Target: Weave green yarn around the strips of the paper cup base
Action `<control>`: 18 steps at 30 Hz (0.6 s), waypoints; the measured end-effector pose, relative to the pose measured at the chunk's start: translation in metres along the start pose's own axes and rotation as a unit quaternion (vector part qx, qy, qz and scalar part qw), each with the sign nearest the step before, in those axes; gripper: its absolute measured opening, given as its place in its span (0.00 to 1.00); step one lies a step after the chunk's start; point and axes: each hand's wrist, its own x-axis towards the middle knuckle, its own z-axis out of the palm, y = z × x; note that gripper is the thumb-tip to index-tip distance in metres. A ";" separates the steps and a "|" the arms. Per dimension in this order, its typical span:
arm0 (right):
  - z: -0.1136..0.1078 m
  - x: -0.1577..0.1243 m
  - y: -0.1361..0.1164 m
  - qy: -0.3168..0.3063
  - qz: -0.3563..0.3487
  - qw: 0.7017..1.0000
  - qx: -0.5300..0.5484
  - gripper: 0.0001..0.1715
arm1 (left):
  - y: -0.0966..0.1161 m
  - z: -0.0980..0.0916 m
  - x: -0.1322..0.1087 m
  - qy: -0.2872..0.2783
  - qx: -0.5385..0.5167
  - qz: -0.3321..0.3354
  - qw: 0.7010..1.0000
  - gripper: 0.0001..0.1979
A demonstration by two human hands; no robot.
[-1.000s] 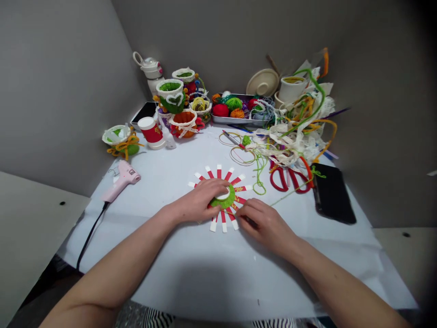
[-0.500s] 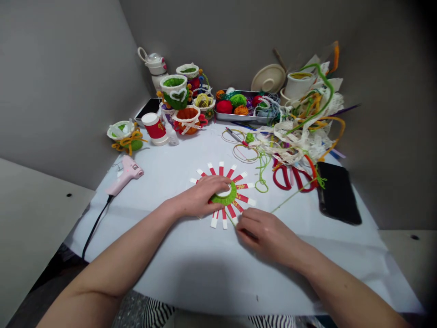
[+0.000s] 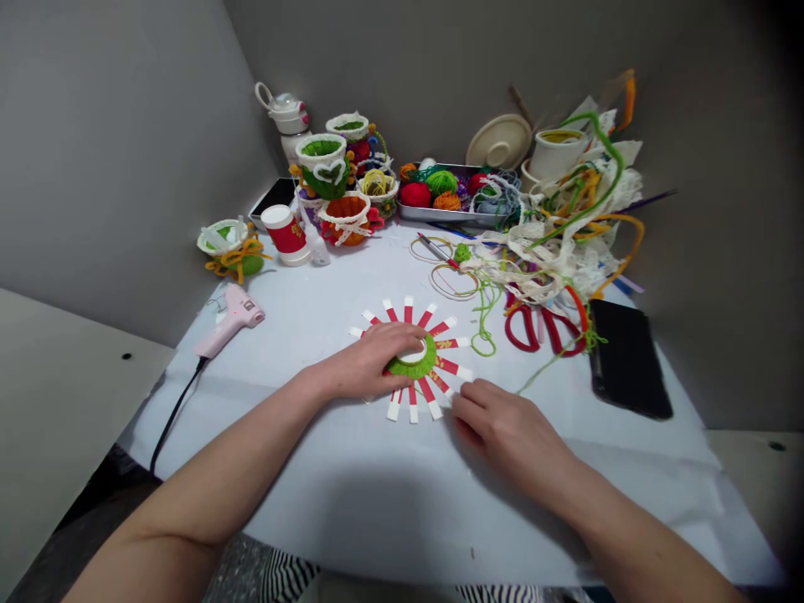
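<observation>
On my feed the left hand lies palm down across a green yarn disc, its fingers curved and pressing on the disc without a clench. The fingertips reach a small white disc set on top of the green. The disc sits at the middle of a paper sunburst, a ring of red-and-white strips fanned flat on the desk, near the centre of the near half.

The right hand is released, resting open on the desk to the right of the sunburst. Its fingertips sit just beside the near strip ends, and I can't see it holding anything.

To the left, well apart from the hands, a pink glue gun lies on the desk with its black cord running off the near edge. To the right are red-handled scissors and a black phone, with a loose strand of green yarn and some thin wire rings just to the far side of the sunburst. A heap of lace and pipe cleaners rises at the far right. Along the far edge I can make out a metal tray of yarn balls and a cluster of finished yarn baskets.
</observation>
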 end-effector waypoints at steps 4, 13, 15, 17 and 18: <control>0.002 0.006 0.011 0.053 0.063 0.996 0.030 0.12 | 0.000 0.000 0.000 0.001 -0.002 0.002 1.000 0.16; 0.024 0.032 0.026 0.142 0.170 0.968 0.118 0.16 | 0.001 0.001 0.000 0.007 -0.003 0.004 1.000 0.18; 0.026 0.033 0.026 0.140 0.164 0.969 0.122 0.16 | 0.001 0.002 0.000 0.008 -0.007 -0.002 1.000 0.17; 0.026 0.033 0.026 0.139 0.159 0.970 0.125 0.15 | 0.002 0.003 0.001 0.007 -0.005 -0.010 1.000 0.16; 0.025 0.033 0.025 0.139 0.157 0.970 0.125 0.15 | 0.002 0.004 0.001 0.008 -0.002 -0.015 1.000 0.15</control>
